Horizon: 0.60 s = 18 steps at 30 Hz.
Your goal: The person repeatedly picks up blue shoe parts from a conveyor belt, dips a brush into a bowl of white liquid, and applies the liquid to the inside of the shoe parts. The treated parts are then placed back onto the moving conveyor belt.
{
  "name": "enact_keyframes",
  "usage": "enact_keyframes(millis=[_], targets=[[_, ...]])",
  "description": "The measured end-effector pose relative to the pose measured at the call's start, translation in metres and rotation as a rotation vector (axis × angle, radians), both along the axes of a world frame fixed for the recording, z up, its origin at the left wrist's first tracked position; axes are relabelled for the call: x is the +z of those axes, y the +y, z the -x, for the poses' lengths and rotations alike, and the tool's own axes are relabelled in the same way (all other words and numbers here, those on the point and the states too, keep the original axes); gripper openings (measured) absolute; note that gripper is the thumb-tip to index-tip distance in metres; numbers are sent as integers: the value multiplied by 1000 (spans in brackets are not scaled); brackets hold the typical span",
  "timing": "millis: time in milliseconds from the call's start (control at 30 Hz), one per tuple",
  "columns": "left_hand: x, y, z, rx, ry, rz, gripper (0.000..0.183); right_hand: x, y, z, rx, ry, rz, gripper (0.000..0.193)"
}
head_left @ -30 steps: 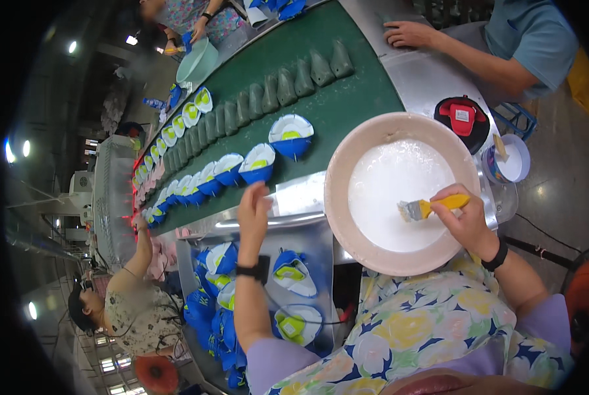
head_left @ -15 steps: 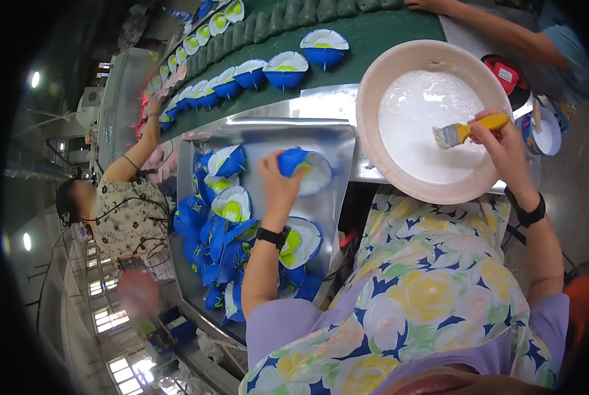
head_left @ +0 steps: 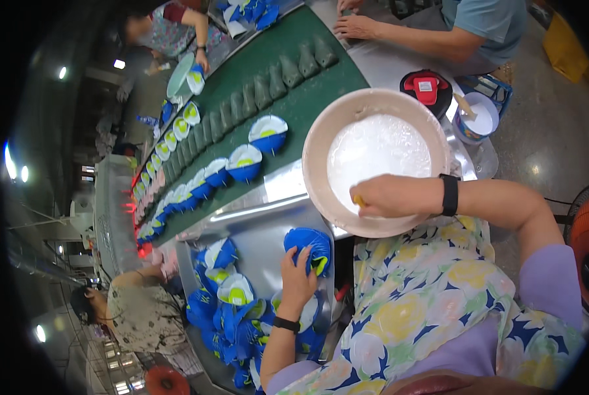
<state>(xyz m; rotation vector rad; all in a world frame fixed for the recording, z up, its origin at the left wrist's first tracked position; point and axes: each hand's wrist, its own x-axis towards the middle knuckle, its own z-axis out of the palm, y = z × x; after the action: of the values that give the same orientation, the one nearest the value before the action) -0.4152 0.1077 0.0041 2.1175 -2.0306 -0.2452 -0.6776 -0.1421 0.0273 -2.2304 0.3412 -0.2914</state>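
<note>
One blue fabric piece point(head_left: 314, 241), probably light, pliable and best held by its edge, is over the metal tray point(head_left: 263, 241), gripped in the left hand point(head_left: 298, 282)'s curled fingers, while the right hand point(head_left: 396, 196) closes round a mostly hidden yellow brush point(head_left: 358, 200) above the basin point(head_left: 315, 158).

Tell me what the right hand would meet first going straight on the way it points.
Going left, the right hand would probably meet the left wall of the beige basin first; its height is unclear, so it might pass over the rim.
</note>
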Motion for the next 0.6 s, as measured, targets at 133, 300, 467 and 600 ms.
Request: enact_keyframes(millis=[133,300,467,600], targets=[[-19,-8,-24,-18,-23,-26,36,-1,-6,16,35,82,126,23],[30,-33,-60,409,431,43,43,11,-31,53,-213,-30,62,20],[67,-72,-82,503,1407,75,49,31,-55,79,-422,-150,117,21],[69,-119,-37,341,1429,-20,48,44,-65,69,-424,-370,39,23]])
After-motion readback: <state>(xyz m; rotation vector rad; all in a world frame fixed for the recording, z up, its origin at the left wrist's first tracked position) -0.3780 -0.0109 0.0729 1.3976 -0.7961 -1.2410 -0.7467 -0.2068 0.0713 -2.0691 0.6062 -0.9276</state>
